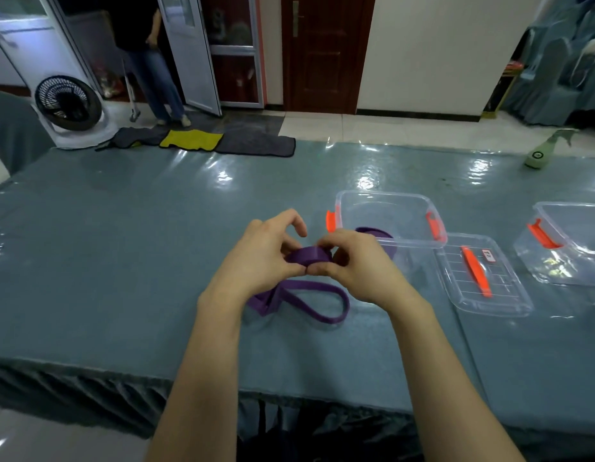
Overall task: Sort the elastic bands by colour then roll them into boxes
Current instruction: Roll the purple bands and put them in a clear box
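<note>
Both grips, left hand and right hand, pinch the purple elastic band at its coil above the surface; the tail trails nearward. The clear box (purple roll inside) lies just right, nearer the right hand.

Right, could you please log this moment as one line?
step: rolling purple band | left hand: pinches band | right hand: pinches band | tail: loose on table | clear box: purple roll inside
</note>
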Demonstrator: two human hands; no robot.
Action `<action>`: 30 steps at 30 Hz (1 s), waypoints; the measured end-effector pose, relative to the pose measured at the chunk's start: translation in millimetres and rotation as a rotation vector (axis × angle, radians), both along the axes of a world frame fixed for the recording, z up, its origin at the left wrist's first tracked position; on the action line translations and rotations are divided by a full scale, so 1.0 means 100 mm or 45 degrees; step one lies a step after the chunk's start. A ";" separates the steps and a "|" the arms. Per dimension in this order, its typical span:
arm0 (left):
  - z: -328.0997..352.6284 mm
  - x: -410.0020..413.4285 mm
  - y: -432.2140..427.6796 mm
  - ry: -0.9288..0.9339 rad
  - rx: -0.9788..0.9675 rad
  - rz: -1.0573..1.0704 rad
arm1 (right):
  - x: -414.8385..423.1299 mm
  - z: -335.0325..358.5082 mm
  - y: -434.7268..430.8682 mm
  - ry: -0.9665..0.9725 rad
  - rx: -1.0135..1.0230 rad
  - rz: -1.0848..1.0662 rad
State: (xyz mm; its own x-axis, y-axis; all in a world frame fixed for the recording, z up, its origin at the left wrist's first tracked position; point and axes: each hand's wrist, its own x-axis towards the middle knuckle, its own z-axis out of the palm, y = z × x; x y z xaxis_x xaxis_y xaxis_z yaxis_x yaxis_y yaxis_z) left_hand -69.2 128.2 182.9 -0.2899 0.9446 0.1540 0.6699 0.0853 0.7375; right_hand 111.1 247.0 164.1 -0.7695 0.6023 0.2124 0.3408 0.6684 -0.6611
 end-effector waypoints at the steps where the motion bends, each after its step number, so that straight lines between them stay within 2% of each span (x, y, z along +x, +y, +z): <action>1: -0.02 -0.02 0.00 -0.065 0.053 0.008 | 0.01 -0.02 -0.01 0.054 -0.029 -0.027; 4: -0.07 -0.05 -0.01 -0.369 0.229 0.050 | 0.07 -0.01 0.01 0.372 -0.327 -0.069; 8: -0.11 -0.02 0.01 -0.656 0.368 0.101 | 0.07 0.07 0.02 0.718 -0.689 0.035; 12: -0.07 0.02 0.08 -0.731 0.444 0.041 | -0.02 0.02 -0.04 0.888 -1.007 0.186; 15: -0.09 -0.04 0.06 -0.723 0.425 0.024 | -0.05 -0.06 -0.05 0.862 -1.122 0.232; 18: -0.13 -0.15 -0.02 -0.537 0.360 0.048 | 0.01 -0.02 0.00 0.541 -0.905 0.186; 21: -0.12 -0.24 -0.05 -0.174 0.173 0.087 | 0.01 0.10 0.02 0.076 -0.322 -0.006; 23: -0.06 -0.23 -0.05 0.099 0.019 0.050 | -0.09 0.14 -0.02 -0.089 -0.055 -0.016; 25: 0.00 -0.19 -0.04 0.263 -0.066 0.031 | -0.18 0.15 -0.07 -0.126 0.053 0.028; 27: 0.03 -0.19 -0.02 0.300 -0.033 0.032 | -0.21 0.12 -0.09 -0.113 0.096 0.013; 30: -0.01 -0.27 -0.03 0.065 0.070 0.010 | -0.19 0.11 -0.08 -0.019 0.177 -0.042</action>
State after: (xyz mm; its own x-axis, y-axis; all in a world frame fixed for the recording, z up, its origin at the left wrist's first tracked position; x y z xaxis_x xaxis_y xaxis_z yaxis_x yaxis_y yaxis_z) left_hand -96.1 125.3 182.1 -0.2874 0.9321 0.2202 0.7064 0.0511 0.7060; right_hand 92.0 239.4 175.2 -0.7533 0.5930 0.2843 0.3732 0.7415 -0.5576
